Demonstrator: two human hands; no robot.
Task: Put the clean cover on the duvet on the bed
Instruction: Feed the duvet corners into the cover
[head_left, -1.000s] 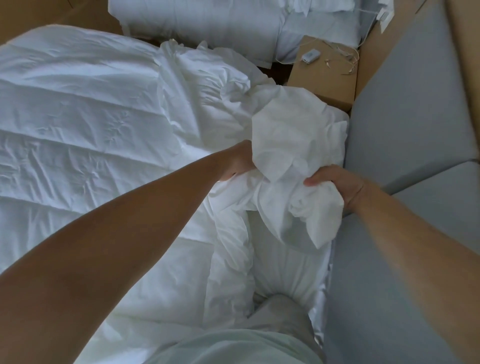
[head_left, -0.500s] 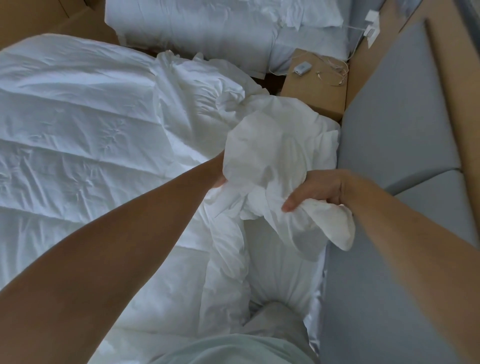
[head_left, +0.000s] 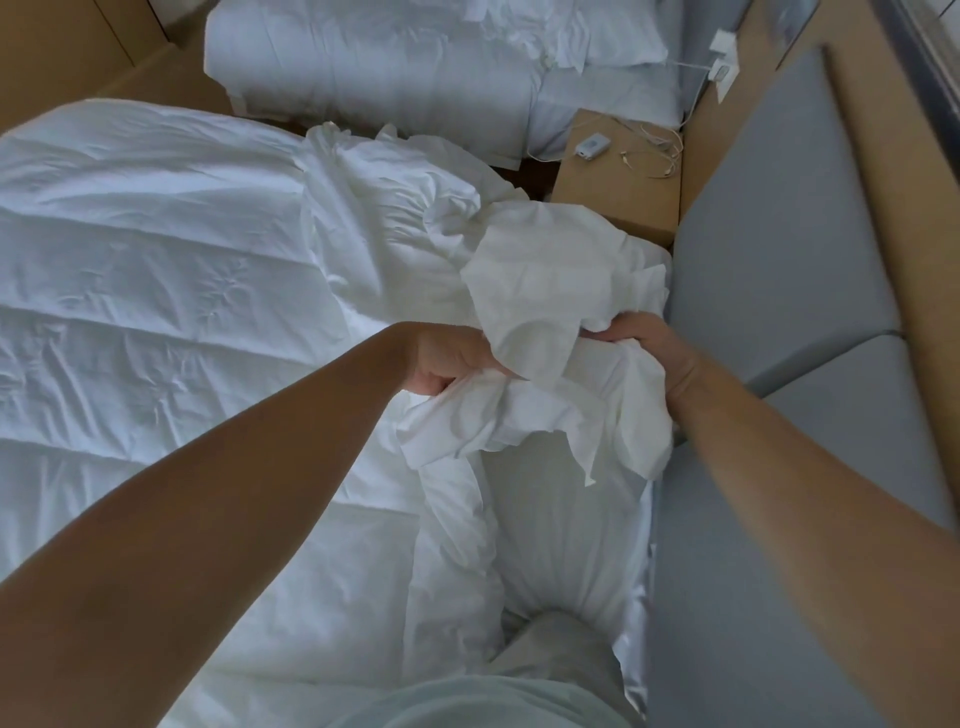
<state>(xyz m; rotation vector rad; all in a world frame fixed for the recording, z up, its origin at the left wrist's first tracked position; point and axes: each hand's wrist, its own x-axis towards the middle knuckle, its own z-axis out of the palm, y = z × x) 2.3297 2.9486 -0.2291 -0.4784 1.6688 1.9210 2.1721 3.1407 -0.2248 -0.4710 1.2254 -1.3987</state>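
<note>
the quilted white duvet (head_left: 156, 270) lies spread flat, filling the left of your view. down your right side runs a grey padded panel (head_left: 779, 270). the clean cover (head_left: 540, 291) is a crumpled white bundle, held up over the duvet's right edge, just beside that panel. past it stands a brown cabinet (head_left: 618, 192). your left hand (head_left: 447, 358) is fisted round the bundle's left side; your right hand (head_left: 649, 348) clutches the right side, fingers buried in cloth. a small white device (head_left: 592, 147) sits on the cabinet.
</note>
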